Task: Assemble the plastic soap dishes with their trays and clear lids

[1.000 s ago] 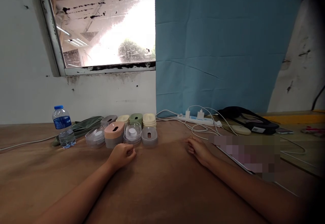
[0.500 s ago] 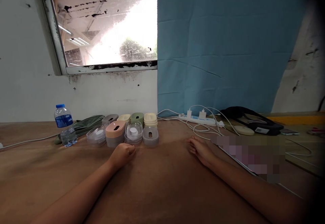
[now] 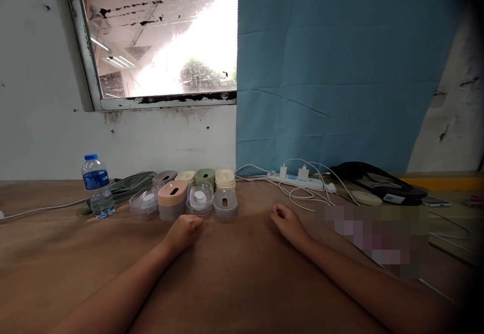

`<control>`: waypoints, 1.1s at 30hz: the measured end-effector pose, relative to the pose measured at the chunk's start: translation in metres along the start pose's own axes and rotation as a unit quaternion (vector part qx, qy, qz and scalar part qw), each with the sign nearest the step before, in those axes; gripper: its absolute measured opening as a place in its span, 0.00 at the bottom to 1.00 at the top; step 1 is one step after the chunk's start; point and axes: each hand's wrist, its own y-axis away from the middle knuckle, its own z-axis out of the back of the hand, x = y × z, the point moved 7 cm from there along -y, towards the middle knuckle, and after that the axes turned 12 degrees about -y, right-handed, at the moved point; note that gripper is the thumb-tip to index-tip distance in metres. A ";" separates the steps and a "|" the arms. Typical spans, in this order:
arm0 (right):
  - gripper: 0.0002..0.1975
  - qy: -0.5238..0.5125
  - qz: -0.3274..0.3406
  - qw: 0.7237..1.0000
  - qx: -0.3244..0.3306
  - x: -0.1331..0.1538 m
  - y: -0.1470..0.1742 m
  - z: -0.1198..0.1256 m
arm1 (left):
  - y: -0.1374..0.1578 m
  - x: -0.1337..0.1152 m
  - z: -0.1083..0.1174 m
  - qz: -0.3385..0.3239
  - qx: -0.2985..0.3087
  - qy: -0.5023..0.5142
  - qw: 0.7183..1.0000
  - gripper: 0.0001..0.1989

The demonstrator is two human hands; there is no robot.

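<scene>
My left hand [image 3: 184, 232] rests on the brown tabletop [image 3: 234, 283] in a loose fist. Just beyond it stand a pink-and-grey oval container [image 3: 173, 199] and a stack of clear plastic lids [image 3: 199, 202], which it does not seem to hold. To their right is a grey container [image 3: 225, 204] with a slot in it. My right hand [image 3: 289, 225] lies further right on the table, its fingers curled in and nothing visible in them. White cables [image 3: 302, 193] lie beyond that hand.
At the left stand a water bottle [image 3: 97, 185] and a dark green pouch [image 3: 132, 185]. Behind the front row are green [image 3: 205, 176] and cream containers [image 3: 225, 176]. A power strip [image 3: 297, 179], a black strap-like item [image 3: 378, 182] and a blurred-out patch [image 3: 378, 238] are at the right.
My right hand has shifted slightly left, and its fingers have turned a little. My left hand stays closed in nearly the same spot. The whole view has shifted slightly.
</scene>
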 end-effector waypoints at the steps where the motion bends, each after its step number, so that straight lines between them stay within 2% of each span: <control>1: 0.12 0.020 0.028 0.999 0.010 0.006 0.001 -0.007 | 0.000 -0.001 0.000 0.000 0.002 0.004 1.000 0.14; 5: 0.06 0.097 0.112 0.987 0.060 0.019 -0.007 -0.048 | -0.001 0.000 -0.003 0.004 0.011 0.018 1.000 0.15; 8: 0.04 0.160 0.151 0.973 0.075 0.021 -0.034 -0.084 | -0.001 0.003 -0.005 0.016 0.012 0.026 0.999 0.15; 9: 0.06 0.182 0.159 0.967 0.075 0.021 -0.047 -0.095 | -0.001 0.004 -0.005 0.023 0.012 0.028 0.999 0.15; 14: 0.12 0.294 0.164 0.937 0.099 0.013 -0.103 -0.142 | -0.001 0.001 0.001 0.049 0.014 0.038 0.998 0.16; 19: 0.13 0.371 0.133 0.911 0.121 -0.003 -0.127 -0.161 | -0.001 -0.004 0.005 0.054 0.038 0.053 0.996 0.16; 23: 0.13 0.386 0.131 0.902 0.141 0.006 -0.133 -0.163 | -0.002 -0.004 0.004 0.057 0.045 0.050 0.996 0.15; 27: 0.13 0.365 0.167 0.905 0.138 0.038 -0.124 -0.141 | -0.002 -0.005 0.016 0.056 -0.004 0.059 0.997 0.10; 30: 0.10 0.344 0.193 0.906 0.151 0.063 -0.091 -0.107 | 0.001 -0.004 0.031 0.056 -0.071 0.066 0.994 0.04; 33: 0.11 0.328 0.203 0.896 0.219 0.077 -0.034 -0.069 | 0.003 -0.003 0.039 0.048 -0.109 0.084 0.989 0.02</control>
